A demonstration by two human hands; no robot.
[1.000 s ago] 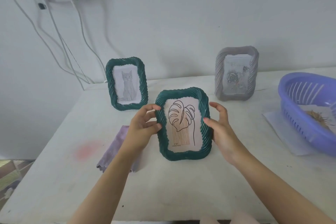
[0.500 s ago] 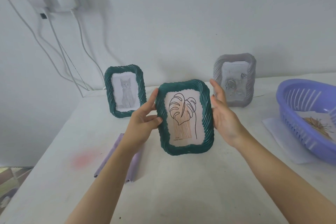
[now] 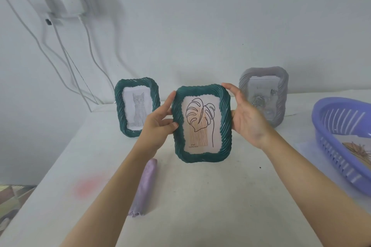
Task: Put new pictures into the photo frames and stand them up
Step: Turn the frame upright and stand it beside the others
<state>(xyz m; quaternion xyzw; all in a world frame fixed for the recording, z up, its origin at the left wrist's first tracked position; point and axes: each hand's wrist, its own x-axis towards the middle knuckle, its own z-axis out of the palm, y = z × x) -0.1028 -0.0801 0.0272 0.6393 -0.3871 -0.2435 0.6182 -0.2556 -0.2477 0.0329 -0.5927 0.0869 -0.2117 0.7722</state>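
The table [image 3: 200, 196] carries everything; work from its far edge toward you. At the right edge sits a purple basket [image 3: 329, 118] with a printed picture [image 3: 359, 150] lying in it. At the far right stands a grey frame [image 3: 281, 94], upright, near the wall. At the far left stands a green frame with a cat drawing [image 3: 120, 106], also upright. A rolled lilac cloth [image 3: 143, 186] lies on the table, nearer to you and left of centre.

You hold the green frame with the leaf drawing [image 3: 224, 126] at centre, face toward you, upright with a slight tilt, between the two standing frames and clear of both. Whether its lower edge touches the table cannot be told. Your left hand [image 3: 158, 124] clamps the left rim, thumb on the front. Your right hand [image 3: 247, 118] supports the right rim with its fingers [image 3: 230, 88] curled over the top corner.

The step in hand appears to be handling the third frame. The leaf drawing looks like a stock insert, so the next move likely calls for turning the frame over to reach its back. Keep both hands on the rims while turning, and keep it apart from the standing frames.
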